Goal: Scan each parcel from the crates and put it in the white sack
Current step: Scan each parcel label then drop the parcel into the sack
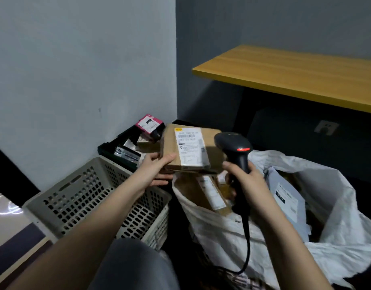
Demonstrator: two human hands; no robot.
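My left hand (pixel 156 170) grips the near left corner of a brown cardboard parcel (pixel 170 143) with a white label on top, held just above the left edge of the white sack (pixel 232 231). My right hand (pixel 246 183) grips a black barcode scanner (pixel 236 151), its red light lit, its head right beside the parcel's label. The sack stands open at the right and holds a brown box (pixel 209 191) and a grey mailer (pixel 285 193). A beige perforated crate (pixel 80 197) stands at the left. Behind it a dark crate (pixel 115 146) holds a pink-labelled parcel (pixel 149 123) and other small parcels.
A yellow-topped table (pixel 295 74) juts out at the upper right above the sack. Grey walls meet in a corner behind the crates. A wall socket (pixel 326 127) sits under the table. The scanner's cable (pixel 246 254) hangs down towards my lap.
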